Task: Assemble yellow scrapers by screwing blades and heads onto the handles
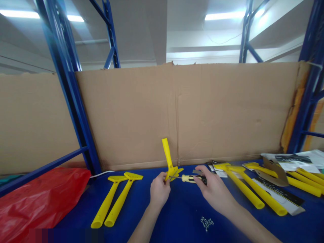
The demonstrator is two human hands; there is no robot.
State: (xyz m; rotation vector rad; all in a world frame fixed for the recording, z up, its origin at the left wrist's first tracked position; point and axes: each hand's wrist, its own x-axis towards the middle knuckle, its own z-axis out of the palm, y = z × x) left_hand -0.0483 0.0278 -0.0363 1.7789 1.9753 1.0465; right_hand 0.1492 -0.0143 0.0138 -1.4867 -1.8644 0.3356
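My left hand (160, 189) grips a yellow scraper (167, 153) by its wide head, with the hollow handle pointing up and away from me. In my right hand (212, 187) is a screwdriver (188, 178) with a cream and black handle, held level. Its shaft points left and its tip meets the scraper head near my left fingers; the exact contact point is too small to make out. On the blue surface below my right hand lies a small pile of metal screws (207, 223).
Two yellow scrapers (118, 199) lie at left beside a red plastic bag (45, 199). More yellow scrapers (246, 187), black-and-white packages (278, 194) and an open cardboard box (274, 172) lie at right. A cardboard wall (131, 111) and blue rack posts (73, 101) stand behind.
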